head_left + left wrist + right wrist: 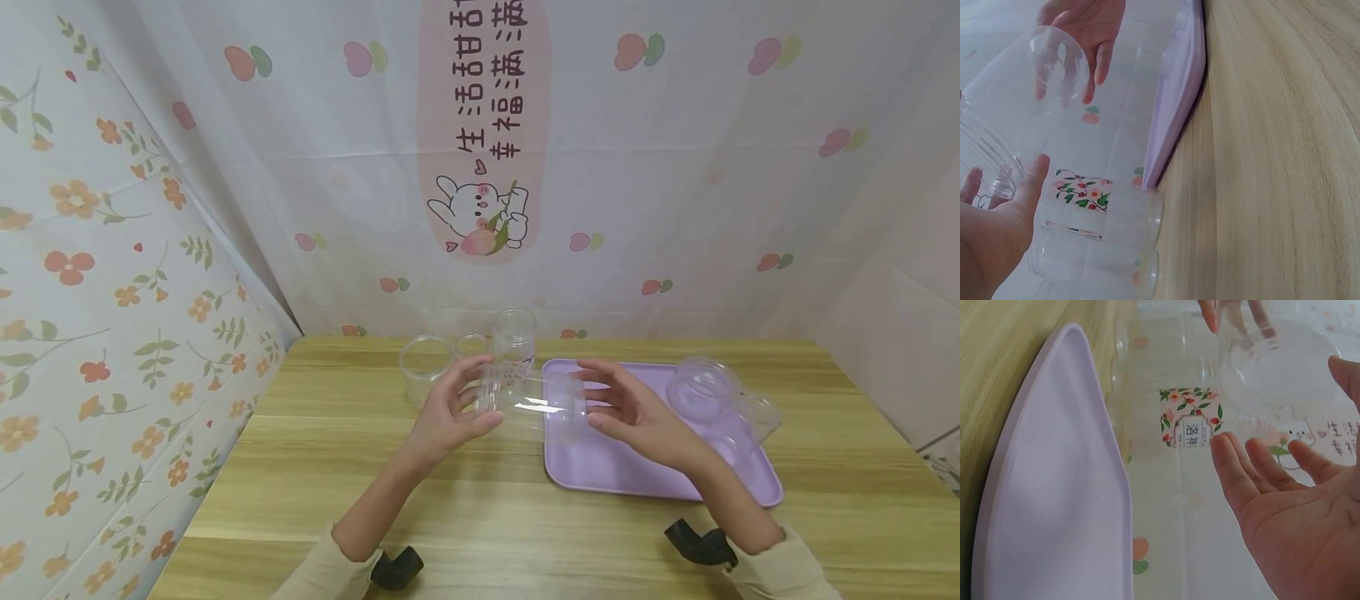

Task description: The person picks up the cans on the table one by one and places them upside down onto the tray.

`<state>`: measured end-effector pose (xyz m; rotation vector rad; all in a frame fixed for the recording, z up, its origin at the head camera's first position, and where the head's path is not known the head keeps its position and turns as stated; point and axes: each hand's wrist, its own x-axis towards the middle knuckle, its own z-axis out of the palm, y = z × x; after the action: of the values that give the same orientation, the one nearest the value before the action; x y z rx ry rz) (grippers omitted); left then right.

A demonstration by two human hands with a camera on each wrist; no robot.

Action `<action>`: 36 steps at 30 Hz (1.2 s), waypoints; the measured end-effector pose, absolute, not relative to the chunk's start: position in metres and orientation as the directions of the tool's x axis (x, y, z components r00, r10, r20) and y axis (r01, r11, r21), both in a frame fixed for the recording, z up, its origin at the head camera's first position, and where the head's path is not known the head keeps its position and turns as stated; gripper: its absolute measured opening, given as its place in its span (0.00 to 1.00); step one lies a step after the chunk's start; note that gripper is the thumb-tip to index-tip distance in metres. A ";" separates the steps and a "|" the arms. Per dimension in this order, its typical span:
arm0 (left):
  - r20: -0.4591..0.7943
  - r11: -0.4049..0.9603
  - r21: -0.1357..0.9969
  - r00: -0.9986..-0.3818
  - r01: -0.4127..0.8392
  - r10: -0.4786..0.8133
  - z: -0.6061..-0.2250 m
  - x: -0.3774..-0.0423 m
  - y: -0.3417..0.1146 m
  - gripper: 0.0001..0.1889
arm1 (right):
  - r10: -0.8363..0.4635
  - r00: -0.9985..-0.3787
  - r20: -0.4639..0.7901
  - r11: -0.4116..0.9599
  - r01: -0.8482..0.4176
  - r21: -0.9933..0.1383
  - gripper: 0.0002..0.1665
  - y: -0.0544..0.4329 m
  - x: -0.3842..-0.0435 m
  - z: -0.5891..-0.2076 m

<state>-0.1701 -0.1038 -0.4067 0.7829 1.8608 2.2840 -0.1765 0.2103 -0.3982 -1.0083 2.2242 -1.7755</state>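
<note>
One clear jar is held sideways over the counter, left grip curled round its threaded end, right grip loosely spread by its base; probably light, stiff, slippery, best cradled mid-body

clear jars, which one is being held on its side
The held jar, gripped at its threaded neck by the left hand, base toward the right hand; the three jars behind it stand upright on the table.

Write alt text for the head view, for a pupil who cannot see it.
A left hand holds a clear jar sideways above a wooden table, with the right hand by its other end. More jars stand behind; at right, a purple tray bears other clear containers.
</note>
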 end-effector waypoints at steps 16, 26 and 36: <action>0.330 -0.267 0.933 -0.869 0.241 0.368 -0.409 -0.170 -0.097 0.40 | -0.632 -0.701 0.330 -0.037 -0.398 -0.917 0.48 0.206 -0.175 -0.398; 0.320 -0.265 0.935 -0.878 0.234 0.356 -0.409 -0.170 -0.090 0.39 | -0.633 -0.704 0.323 -0.045 -0.382 -0.923 0.50 0.200 -0.176 -0.399; 0.318 -0.268 0.936 -0.874 0.228 0.368 -0.410 -0.169 -0.089 0.38 | -0.608 -0.737 0.296 -0.034 -0.348 -0.937 0.46 0.196 -0.172 -0.400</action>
<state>-0.1691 -0.0887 -0.4096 0.7539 1.8408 2.3113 -0.1722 0.1964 -0.4001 -1.0254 2.0275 -1.8574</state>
